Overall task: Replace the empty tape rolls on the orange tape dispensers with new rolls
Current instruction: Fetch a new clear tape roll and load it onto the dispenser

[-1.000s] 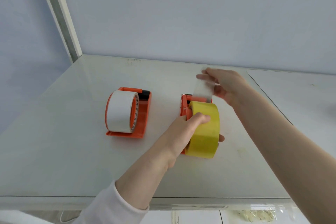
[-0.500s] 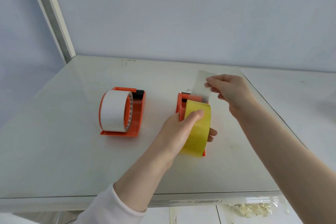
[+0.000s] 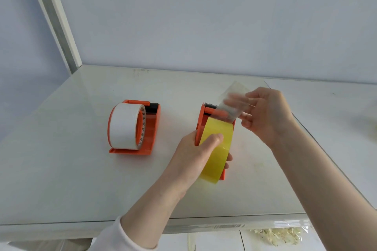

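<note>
I count two dispensers, the left dispenser [image 3: 153, 130] and right dispenser [image 3: 200, 124], two rolls, the white roll [image 3: 124, 126] and yellow roll [image 3: 218, 157], two hands, left hand [image 3: 191, 155] and right hand [image 3: 267, 114], one table [image 3: 61, 169], and perhaps one bag [image 3: 281, 234] below.

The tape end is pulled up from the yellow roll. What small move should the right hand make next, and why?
Probably lower the free strip onto the toothed cutter. The right hand pinches the strip, which rises from the yellow roll and seems lifted clear of the teeth, while the left hand grips the roll in its orange dispenser.
</note>
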Available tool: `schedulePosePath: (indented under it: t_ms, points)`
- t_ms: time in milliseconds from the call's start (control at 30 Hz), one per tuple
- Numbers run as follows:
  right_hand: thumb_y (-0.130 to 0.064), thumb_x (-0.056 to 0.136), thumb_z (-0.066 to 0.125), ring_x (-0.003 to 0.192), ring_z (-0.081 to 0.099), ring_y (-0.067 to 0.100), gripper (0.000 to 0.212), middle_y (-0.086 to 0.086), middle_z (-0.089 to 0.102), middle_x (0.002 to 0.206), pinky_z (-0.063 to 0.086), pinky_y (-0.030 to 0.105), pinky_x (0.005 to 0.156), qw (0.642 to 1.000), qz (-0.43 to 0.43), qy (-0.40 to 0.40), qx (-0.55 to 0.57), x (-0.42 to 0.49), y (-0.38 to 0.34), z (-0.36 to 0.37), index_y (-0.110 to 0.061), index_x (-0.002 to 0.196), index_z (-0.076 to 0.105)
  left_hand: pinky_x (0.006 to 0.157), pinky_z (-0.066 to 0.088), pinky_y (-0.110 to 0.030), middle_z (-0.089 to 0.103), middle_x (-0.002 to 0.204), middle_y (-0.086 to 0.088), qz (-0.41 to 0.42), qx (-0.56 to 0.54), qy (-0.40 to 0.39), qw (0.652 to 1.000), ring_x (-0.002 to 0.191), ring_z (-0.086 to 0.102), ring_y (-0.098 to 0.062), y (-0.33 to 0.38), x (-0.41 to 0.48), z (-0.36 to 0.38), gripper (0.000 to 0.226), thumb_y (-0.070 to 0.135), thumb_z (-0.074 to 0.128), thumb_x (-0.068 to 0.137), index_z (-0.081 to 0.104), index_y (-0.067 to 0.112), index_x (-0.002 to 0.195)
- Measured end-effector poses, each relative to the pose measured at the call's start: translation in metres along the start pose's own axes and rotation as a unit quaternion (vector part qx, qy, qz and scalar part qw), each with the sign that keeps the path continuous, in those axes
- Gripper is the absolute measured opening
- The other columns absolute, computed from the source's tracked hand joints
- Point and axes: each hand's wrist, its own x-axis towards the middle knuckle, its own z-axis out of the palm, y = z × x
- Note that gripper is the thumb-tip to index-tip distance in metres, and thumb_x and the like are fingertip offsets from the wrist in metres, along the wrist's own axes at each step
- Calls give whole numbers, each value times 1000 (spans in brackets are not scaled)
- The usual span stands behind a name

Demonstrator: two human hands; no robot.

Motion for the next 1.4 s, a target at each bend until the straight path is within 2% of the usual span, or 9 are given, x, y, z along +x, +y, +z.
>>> schedulePosePath:
  t_ms: [200,300,500,667,833,967,1133,1267,1400]
  points:
    - [-24,69,47,81,44,17,38,7,73,106,24,23,55,997,21,-58,37,-5,-4,-3,-10,95,70,54,53,-23,70,60,6,-2,12,-1,1000,57,67,-12,0,0,0,17,29,49,90,61,17,91]
    - [-39,80,58,75,51,10,25,-4,75,94,29,21,59,993,-45,-22,-108,-5,-3,4,-19,89,71,53,53,-22,70,60,6,-4,17,1,1000,57,67,-11,0,0,0,17,29,49,90,61,17,92]
    - [-24,79,67,73,55,9,15,-9,62,70,41,18,63,946,-198,149,-210,0,28,2,-24,65,63,52,54,-22,70,58,3,8,-3,21,1000,53,66,-11,-1,-3,1,16,26,50,90,62,16,86]
    - [-22,82,63,68,50,9,11,-6,58,71,36,13,59,905,-230,178,-310,4,56,-9,-12,79,67,50,52,-22,69,57,2,10,-7,30,999,52,65,-11,-3,-1,2,16,27,51,89,62,17,84]
    - [-20,81,65,86,49,18,5,-3,63,83,30,15,66,840,-342,197,-372,10,52,-5,-18,77,67,51,51,-21,69,58,2,13,3,5,1000,53,66,-11,-3,-1,-1,17,27,51,90,61,15,86]
    - [-20,77,69,90,48,16,8,-17,59,79,30,2,70,850,-352,168,-354,19,42,-3,-26,72,65,54,52,-22,70,60,3,14,23,-9,1000,56,67,-11,-4,-2,-5,19,31,51,90,61,14,89]
    - [-28,74,71,92,54,18,3,-6,67,82,35,22,72,874,-311,133,-348,36,25,-6,-26,74,69,55,52,-22,70,61,3,17,39,-33,999,57,67,-11,-6,-3,-8,29,41,52,80,60,16,91]
    - [-31,72,74,70,51,0,11,-13,62,73,38,19,61,901,-247,50,-352,41,13,4,-22,74,69,55,51,-21,70,62,3,15,38,-46,998,57,67,-11,-6,-3,-10,31,41,51,76,60,16,92]
    - [-30,73,74,74,51,7,14,-8,60,73,37,18,60,914,-201,19,-351,46,0,13,-19,71,66,54,50,-20,70,62,3,17,41,-58,997,56,66,-10,-6,-3,-12,33,40,50,77,61,13,92]
